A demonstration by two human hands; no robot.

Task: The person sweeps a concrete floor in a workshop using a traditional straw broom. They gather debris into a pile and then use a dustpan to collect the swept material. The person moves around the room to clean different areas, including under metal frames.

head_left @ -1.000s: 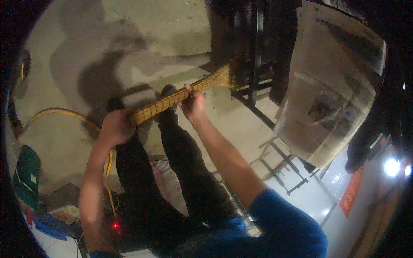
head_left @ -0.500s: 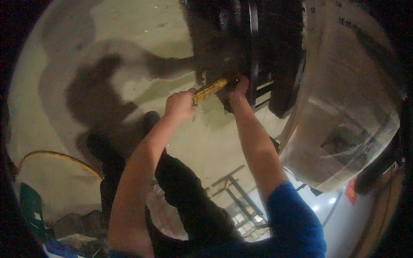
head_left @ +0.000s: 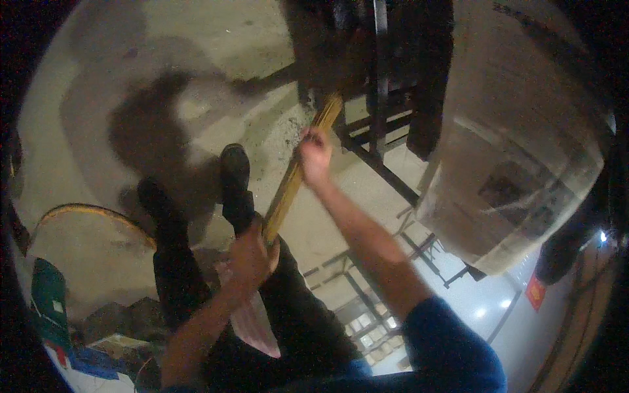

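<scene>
Yellow bundle [head_left: 283, 204], near end hidden (left hand [head_left: 251, 258]).

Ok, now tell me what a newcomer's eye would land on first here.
Probably the long yellow bundle slanting through the middle, with the left hand around its lower end and the right hand higher up. Next, the big pale, wrapped-looking object filling the right side. Then the large dark shadow on the floor at upper left.
</scene>
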